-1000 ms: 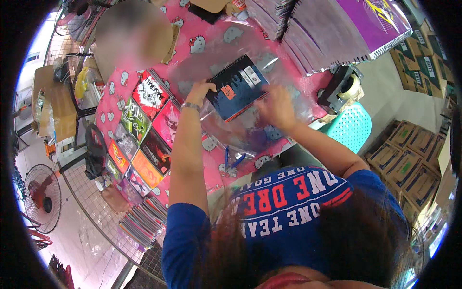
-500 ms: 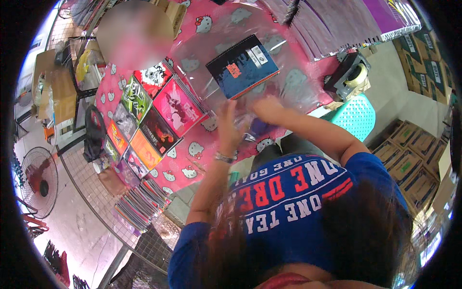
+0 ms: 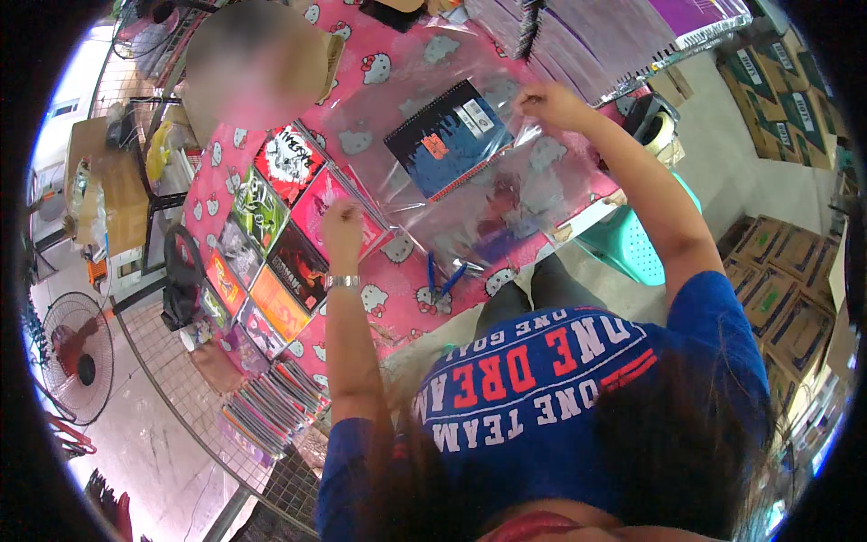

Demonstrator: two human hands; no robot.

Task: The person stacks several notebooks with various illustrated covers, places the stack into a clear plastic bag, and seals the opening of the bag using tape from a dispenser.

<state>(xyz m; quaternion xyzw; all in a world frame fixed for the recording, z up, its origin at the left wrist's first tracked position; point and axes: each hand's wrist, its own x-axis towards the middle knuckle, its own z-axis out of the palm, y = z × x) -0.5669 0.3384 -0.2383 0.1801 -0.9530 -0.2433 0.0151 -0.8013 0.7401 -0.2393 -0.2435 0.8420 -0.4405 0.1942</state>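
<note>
A spiral notebook (image 3: 452,143) with a black and blue cover lies on a clear plastic sheet (image 3: 379,185) on the table. My right hand (image 3: 553,107) is at the notebook's far right corner, fingers pinched on the plastic sheet. Over a pink notebook (image 3: 316,203) to the left, my left hand (image 3: 343,230) is closed with fingers curled; what it holds, if anything, is too small to make out. Blue-handled pliers (image 3: 442,287) rest near the table's front edge, beside a purple item (image 3: 501,246) seen under the plastic.
Rows of colourful notebooks (image 3: 262,212) cover the table's left part. A tape dispenser (image 3: 655,131) stands at the right edge, above a turquoise stool (image 3: 632,244). Large grey-purple sheets (image 3: 596,50) lie at the far right. Cartons (image 3: 768,289) are stacked on the floor; a fan (image 3: 77,357) stands left.
My hands have moved apart from the notebook's near edge: the left toward the pink notebook, the right up to the far right corner. The pliers have come into sight.
</note>
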